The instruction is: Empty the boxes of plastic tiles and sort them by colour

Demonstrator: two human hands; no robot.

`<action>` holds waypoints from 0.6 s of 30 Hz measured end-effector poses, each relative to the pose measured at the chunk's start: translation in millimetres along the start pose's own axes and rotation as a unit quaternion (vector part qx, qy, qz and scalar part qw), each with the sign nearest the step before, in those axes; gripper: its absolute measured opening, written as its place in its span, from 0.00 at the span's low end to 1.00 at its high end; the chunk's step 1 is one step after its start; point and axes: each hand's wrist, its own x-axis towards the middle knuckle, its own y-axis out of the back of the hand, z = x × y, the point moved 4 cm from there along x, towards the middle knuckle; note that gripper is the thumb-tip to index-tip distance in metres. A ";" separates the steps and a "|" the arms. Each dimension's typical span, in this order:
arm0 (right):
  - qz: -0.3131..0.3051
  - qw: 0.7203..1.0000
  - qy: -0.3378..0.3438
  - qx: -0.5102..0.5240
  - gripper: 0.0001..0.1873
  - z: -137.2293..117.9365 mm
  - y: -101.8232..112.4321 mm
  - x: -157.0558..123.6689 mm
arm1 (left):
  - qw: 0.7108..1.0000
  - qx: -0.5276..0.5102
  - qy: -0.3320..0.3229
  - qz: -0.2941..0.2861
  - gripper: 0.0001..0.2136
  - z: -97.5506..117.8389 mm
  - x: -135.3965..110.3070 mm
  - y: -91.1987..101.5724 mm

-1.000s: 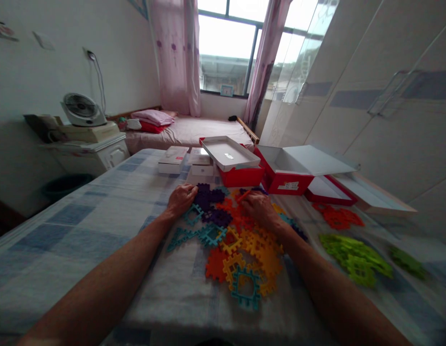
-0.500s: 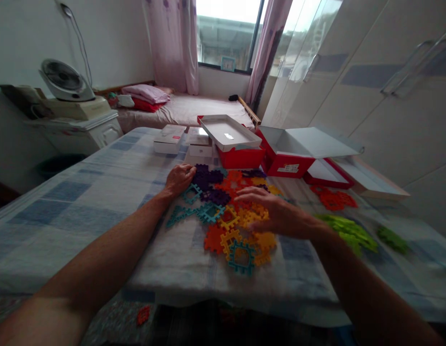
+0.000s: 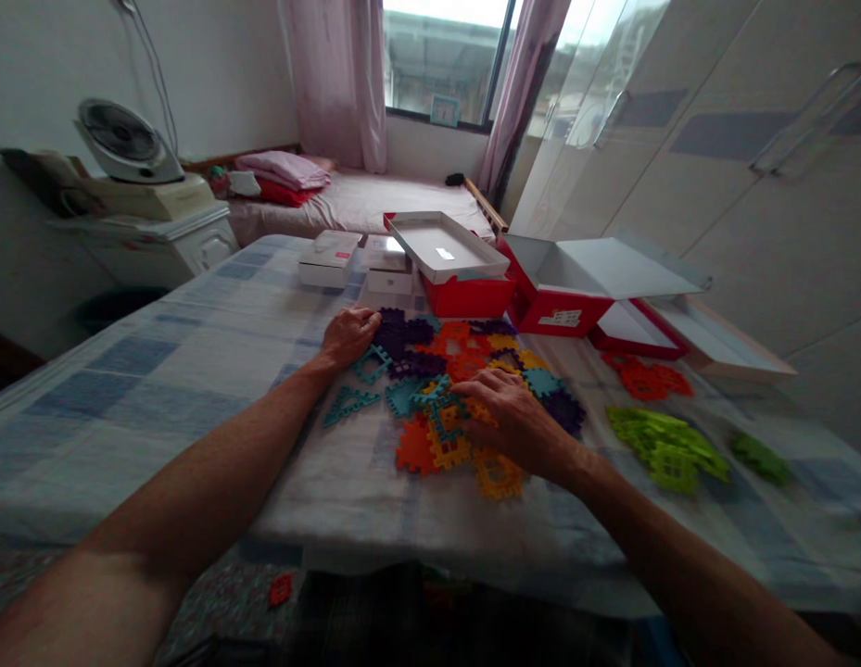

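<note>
My left hand [image 3: 350,334] lies on the table with its fingers curled together at the left edge of the purple interlocking pieces [image 3: 400,333]; whatever its fingertips hold is hidden. My right hand [image 3: 508,409] is closed over the front of the pile, thumb and fingers on a teal square interlocking piece [image 3: 442,408]. Below it lie yellow pieces [image 3: 500,473] and an orange one [image 3: 415,446]. Farther back are orange pieces [image 3: 456,346]. A teal triangular frame [image 3: 349,404] and a teal open frame [image 3: 372,365] lie nearer my left forearm.
Light green pieces [image 3: 670,446], darker green ones [image 3: 758,458] and orange-red ones [image 3: 647,378] lie to the right. Red boxes [image 3: 470,298] and white boxes [image 3: 328,261] stand at the back of the cloth-covered table [image 3: 194,371]. A red piece [image 3: 280,589] lies on the floor.
The teal square piece has moved from the pile's front edge up and left, with my right hand now closed on it. My left hand stays by the purple pieces. The camera has tilted slightly.
</note>
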 end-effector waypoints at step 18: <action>-0.006 0.997 -0.078 0.009 0.21 -4.7 -7.8 -2.3 | 1.000 0.001 0.002 -0.001 0.19 1.0 -0.1 -0.5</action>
